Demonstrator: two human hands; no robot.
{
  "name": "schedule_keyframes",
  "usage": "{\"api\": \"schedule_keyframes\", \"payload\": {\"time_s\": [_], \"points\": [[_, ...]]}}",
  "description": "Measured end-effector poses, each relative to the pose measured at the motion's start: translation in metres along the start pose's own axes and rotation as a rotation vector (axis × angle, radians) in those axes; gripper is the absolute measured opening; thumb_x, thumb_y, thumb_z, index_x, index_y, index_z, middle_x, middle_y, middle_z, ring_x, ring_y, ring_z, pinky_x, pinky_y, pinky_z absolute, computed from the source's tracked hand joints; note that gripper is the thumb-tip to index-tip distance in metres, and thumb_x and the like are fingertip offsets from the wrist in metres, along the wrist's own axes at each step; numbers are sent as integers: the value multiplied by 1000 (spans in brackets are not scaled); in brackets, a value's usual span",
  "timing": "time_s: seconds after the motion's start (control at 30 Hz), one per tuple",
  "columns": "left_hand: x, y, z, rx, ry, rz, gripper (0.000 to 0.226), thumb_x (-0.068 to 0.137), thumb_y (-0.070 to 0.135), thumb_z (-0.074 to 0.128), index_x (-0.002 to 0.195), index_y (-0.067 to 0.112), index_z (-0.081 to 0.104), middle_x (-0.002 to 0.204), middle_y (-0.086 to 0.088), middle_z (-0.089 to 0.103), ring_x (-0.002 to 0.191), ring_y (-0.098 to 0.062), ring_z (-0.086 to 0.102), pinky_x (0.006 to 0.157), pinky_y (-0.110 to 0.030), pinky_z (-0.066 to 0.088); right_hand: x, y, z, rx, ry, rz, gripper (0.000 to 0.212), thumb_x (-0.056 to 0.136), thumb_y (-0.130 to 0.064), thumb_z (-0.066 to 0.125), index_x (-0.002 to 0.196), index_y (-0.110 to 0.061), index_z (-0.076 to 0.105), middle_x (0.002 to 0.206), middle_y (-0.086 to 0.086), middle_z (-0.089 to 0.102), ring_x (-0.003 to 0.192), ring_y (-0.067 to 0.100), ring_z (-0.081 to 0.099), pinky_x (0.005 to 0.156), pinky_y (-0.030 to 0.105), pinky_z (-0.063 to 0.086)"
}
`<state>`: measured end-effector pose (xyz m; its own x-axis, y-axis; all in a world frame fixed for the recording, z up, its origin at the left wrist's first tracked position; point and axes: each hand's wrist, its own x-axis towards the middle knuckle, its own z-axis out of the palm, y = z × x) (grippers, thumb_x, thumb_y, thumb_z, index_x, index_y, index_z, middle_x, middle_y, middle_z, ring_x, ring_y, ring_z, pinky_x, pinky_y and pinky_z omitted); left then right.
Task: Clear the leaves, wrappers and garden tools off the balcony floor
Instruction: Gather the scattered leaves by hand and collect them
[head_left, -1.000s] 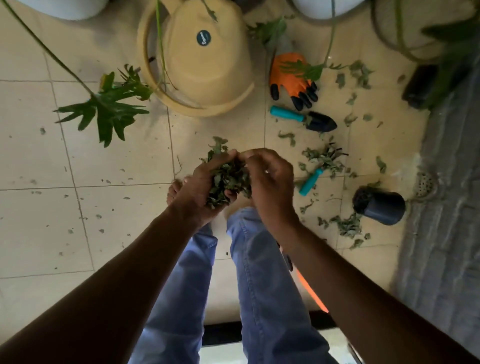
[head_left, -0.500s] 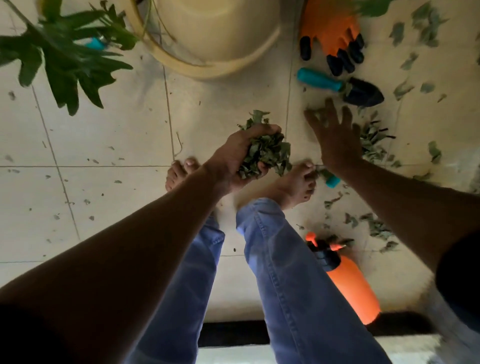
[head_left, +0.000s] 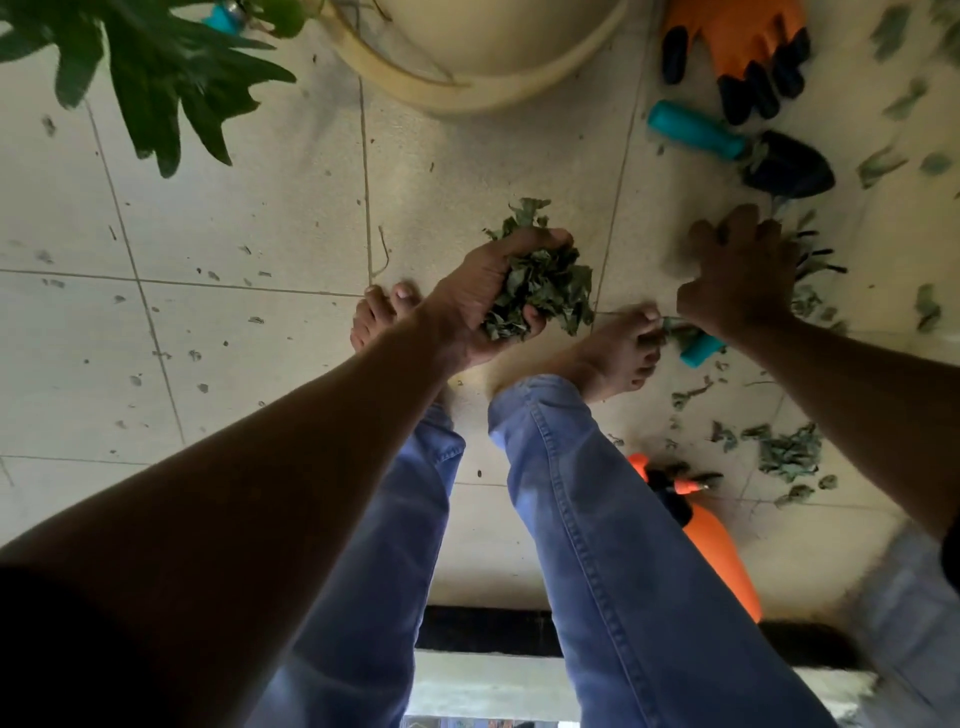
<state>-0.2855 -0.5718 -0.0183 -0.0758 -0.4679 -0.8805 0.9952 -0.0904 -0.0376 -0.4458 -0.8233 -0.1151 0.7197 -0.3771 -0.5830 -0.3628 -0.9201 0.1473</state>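
Green, crumpled leaves (head_left: 540, 291) fill the left hand (head_left: 485, 306), whose fingers curl tight round the bunch above the bare feet. To the right, the right hand (head_left: 737, 275) presses down with fingers spread on a leaf pile (head_left: 810, 265) on the tiled floor (head_left: 234, 234), over a teal-handled tool (head_left: 698, 349). Farther off lie a trowel (head_left: 748, 150) and orange glove (head_left: 737, 47); nearer, an orange sprayer (head_left: 711, 551).

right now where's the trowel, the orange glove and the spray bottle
trowel (head_left: 693, 132): head view, on its teal handle
orange glove (head_left: 737, 34): head view, on the orange palm
spray bottle (head_left: 719, 558): head view, on its orange body
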Motion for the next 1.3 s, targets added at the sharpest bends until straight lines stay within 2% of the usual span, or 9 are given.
{"api": "schedule_keyframes", "payload": {"time_s": [0.2, 0.37, 0.57, 0.73, 0.87, 0.97, 1.07, 1.13, 1.3], "points": [[6, 1, 2, -3, 17, -16, 9, 94, 23, 65, 88, 18, 68, 80, 3, 72, 60, -8, 65, 39, -16, 39, -7, 9, 12, 145, -9, 21, 51, 79, -2, 71, 123, -9, 47, 133, 29, 39, 108, 50, 49, 82, 52, 53], [7, 0, 6, -10, 13, -17, 13, 95, 23, 65, 85, 18, 71, 82, 4, 72, 62, -7, 65, 39, -16, 39, 1, 4, 15, 332, -40, 157, 16, 83, 2, 68, 99, -2, 65, 121, 27, 52, 100, 46, 57, 86, 43, 50], [-3, 1, 7, -27, 13, -4, 10, 94, 24, 66, 87, 17, 68, 80, 2, 70, 61, -8, 63, 40, -15, 38, 20, -17, -4, 762, -21, 425, 15, 81, -1, 70, 92, -8, 78, 98, 11, 76, 95, 27, 72, 87, 40, 61], [-31, 5, 3, -68, 3, 41, 16, 93, 24, 67, 79, 18, 74, 81, 0, 71, 59, -9, 63, 40, -15, 40, 16, -56, -85, 1414, -114, 548, 28, 72, 16, 74, 73, -12, 71, 76, 7, 75, 83, 27, 76, 73, 32, 63], [-71, 12, 1, -124, -9, 85, 28, 94, 24, 65, 70, 18, 77, 78, -2, 71, 54, -10, 63, 37, -16, 41, -21, -91, -192, 1886, -217, 394, 22, 86, 20, 58, 85, -1, 66, 71, 8, 73, 78, 22, 76, 77, 29, 62], [-112, 22, 0, -176, -24, 165, 14, 91, 26, 69, 91, 11, 70, 84, -7, 68, 53, -11, 62, 35, -17, 41, -60, -123, -277, 2124, -440, 209, 28, 83, 22, 52, 81, -2, 68, 73, 10, 71, 74, 20, 74, 72, 25, 60], [-159, 35, -5, -254, -72, 293, 38, 72, 31, 80, 100, 9, 66, 82, -9, 68, 57, -15, 63, 41, -20, 46, -100, -164, -351, 2144, -689, -21, 31, 77, 13, 55, 72, -10, 75, 80, 9, 74, 77, 19, 75, 71, 24, 60], [-196, 45, -11, -339, -117, 411, 27, 72, 32, 78, 88, 12, 74, 78, -9, 70, 60, -19, 65, 51, -25, 51, -121, -198, -388, 2079, -742, -113, 35, 82, 15, 54, 75, -11, 76, 85, 8, 75, 80, 18, 74, 72, 24, 59], [-284, 71, -24, -622, -136, 693, 23, 94, 22, 56, 79, 19, 73, 76, -3, 68, 66, -16, 64, 60, -27, 53, -152, -293, -443, 1562, -225, -249, 30, 81, 17, 59, 84, -10, 73, 87, 3, 78, 82, 13, 74, 73, 32, 60]]}}
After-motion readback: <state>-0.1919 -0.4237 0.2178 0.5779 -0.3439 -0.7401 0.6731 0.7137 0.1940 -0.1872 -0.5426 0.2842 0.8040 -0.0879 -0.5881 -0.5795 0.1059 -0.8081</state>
